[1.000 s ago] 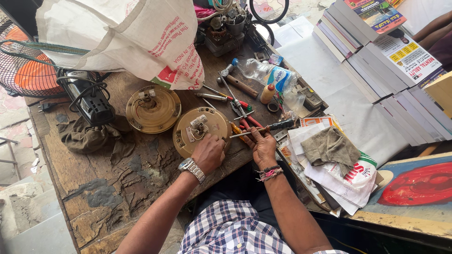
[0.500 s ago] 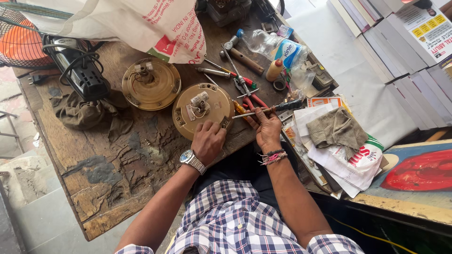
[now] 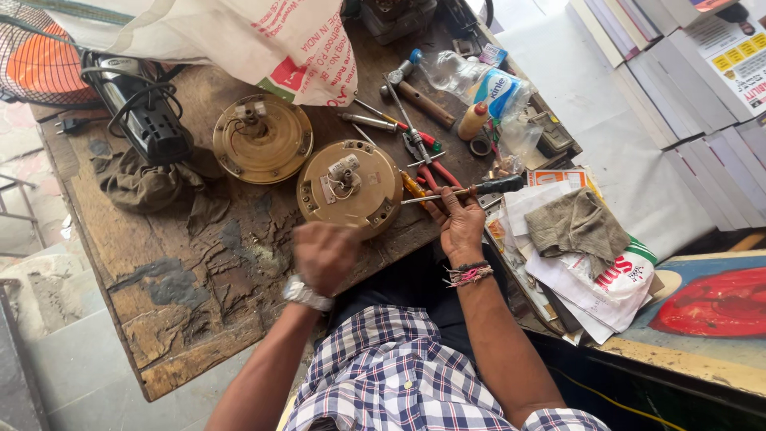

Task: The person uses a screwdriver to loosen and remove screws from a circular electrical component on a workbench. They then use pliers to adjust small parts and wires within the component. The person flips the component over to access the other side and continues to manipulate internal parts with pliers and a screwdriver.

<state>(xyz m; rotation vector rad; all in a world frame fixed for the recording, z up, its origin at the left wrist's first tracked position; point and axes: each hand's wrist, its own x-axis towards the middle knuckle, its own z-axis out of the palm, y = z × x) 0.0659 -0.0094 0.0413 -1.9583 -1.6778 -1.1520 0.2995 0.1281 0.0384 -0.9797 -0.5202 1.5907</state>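
On the table: a worn wooden table (image 3: 199, 303) with cracked, peeling boards carries everything I work on.
Left hand: my left hand (image 3: 323, 254) is blurred, curled loosely at the near edge of the brass-coloured motor housing (image 3: 349, 187); I cannot tell whether it grips the rim or only touches it. A metal wristwatch (image 3: 307, 293) sits on that wrist.
Right hand: my right hand (image 3: 460, 226) is closed around a screwdriver (image 3: 467, 191) with a black handle; the shaft lies level and points left, its tip at the right rim of the housing. Thread bracelets (image 3: 467, 274) circle that wrist.
Motor housing: round, lying flat near the table's near edge, between my two hands, with a small terminal block and wires on top.
Second housing: another round brass-coloured cover (image 3: 262, 138) lies just beyond and to the left, close to the first.
Far side: red-handled pliers (image 3: 427, 160), a wooden-handled hammer (image 3: 419, 96) and a crumpled plastic bottle (image 3: 467, 76) lie to the far right of the housings.
Left side: a black electric motor (image 3: 148, 120) with a cable, and a dark rag (image 3: 148, 187) near it.
Right side: a grey cloth (image 3: 576, 226) rests on a pile of papers (image 3: 590, 279).
Far edge: a white printed sack (image 3: 239, 36) overhangs the table.
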